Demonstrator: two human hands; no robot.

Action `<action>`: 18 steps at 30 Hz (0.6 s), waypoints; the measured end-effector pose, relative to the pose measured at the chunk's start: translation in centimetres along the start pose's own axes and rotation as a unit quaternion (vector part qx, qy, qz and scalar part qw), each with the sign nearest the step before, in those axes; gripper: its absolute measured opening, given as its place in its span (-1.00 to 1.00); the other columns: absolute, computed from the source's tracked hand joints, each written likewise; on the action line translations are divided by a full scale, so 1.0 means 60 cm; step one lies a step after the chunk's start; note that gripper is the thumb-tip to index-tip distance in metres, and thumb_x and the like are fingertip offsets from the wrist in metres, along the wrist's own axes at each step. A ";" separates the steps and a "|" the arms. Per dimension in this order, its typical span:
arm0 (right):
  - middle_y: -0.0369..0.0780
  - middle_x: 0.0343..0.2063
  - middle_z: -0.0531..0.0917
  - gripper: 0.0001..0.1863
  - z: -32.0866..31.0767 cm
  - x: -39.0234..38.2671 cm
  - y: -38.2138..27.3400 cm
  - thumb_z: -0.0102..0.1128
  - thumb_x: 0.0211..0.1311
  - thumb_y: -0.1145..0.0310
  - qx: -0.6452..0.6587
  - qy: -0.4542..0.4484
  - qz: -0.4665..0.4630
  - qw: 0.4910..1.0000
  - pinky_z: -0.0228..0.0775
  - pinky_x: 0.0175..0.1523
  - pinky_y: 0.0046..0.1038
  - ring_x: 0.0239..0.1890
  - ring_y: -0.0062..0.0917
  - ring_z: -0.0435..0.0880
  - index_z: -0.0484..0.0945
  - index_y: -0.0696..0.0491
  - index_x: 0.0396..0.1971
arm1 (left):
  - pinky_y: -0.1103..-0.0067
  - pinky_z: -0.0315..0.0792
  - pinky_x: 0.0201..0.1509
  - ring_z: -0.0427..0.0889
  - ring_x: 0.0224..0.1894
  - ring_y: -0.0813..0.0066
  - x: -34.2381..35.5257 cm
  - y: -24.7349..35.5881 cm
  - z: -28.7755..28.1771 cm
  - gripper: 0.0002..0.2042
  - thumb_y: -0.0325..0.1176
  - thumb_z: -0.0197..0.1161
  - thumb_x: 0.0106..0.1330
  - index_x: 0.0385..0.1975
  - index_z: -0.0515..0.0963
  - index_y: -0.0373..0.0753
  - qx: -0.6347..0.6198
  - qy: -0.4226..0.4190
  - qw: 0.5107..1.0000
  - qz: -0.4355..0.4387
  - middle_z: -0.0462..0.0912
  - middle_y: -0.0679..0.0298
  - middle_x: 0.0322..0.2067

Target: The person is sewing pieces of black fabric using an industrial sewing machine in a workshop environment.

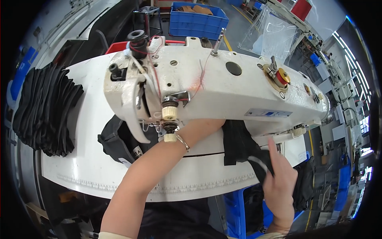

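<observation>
My left forearm, with a bracelet at the wrist, reaches under the arm of a white sewing machine; the machine hides my left hand and its fingers. On the right, my right hand pinches the edge of a black fabric piece, with one finger pointing up. That fabric hangs from beneath the machine arm down over the white tabletop. Left of my forearm, near the needle area, lies a folded black garment piece with a small white label.
A tall stack of black fabric pieces stands on the table's left end. Behind the machine sits a blue crate with brown material. Below the table at the right, a blue bin holds dark fabric. Red thread runs over the machine head.
</observation>
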State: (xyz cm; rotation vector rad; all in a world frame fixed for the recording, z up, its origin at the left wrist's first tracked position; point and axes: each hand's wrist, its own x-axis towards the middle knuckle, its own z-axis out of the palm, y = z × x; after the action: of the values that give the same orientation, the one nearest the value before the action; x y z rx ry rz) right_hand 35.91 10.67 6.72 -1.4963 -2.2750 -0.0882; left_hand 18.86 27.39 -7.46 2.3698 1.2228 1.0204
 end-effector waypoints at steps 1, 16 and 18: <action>-0.17 -0.51 0.47 -0.21 -0.032 -0.021 -0.008 0.01 -0.28 0.77 0.059 -0.031 0.013 0.998 0.36 -0.42 -0.45 -0.54 -0.38 0.45 0.40 0.26 0.20 | 0.28 0.44 0.03 0.60 -0.11 0.00 0.000 0.008 0.003 -0.76 -0.29 0.07 0.35 -0.21 0.59 -0.31 -0.025 0.018 1.000 0.008 0.65 -0.03 -0.24; -0.26 -0.27 0.69 -0.41 0.089 -0.115 -0.166 0.26 0.22 0.59 0.646 -0.272 0.194 0.687 0.40 0.01 -0.62 -0.21 -0.72 0.60 0.35 0.11 0.27 | 0.62 0.49 -0.09 0.63 -0.16 0.56 -0.352 0.128 -0.334 -0.71 -0.47 0.32 0.27 -0.03 0.54 -0.37 -0.495 -0.220 0.794 -0.275 0.67 0.23 -0.31; -0.25 -0.28 0.70 -0.38 0.124 -0.109 -0.198 0.28 0.20 0.59 0.607 -0.245 0.096 0.750 0.33 0.10 -0.58 -0.21 -0.72 0.60 0.35 0.10 0.28 | 0.61 0.50 -0.08 0.64 -0.22 0.57 -0.380 0.144 -0.348 -0.69 -0.47 0.33 0.26 -0.01 0.54 -0.35 -0.390 -0.094 0.889 -0.221 0.66 0.23 -0.27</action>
State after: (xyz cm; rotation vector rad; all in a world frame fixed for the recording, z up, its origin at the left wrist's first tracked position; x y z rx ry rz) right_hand 25.23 2.06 -0.49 -0.9722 -1.6883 1.6697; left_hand 0.44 2.66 1.51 1.4455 0.9572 0.8729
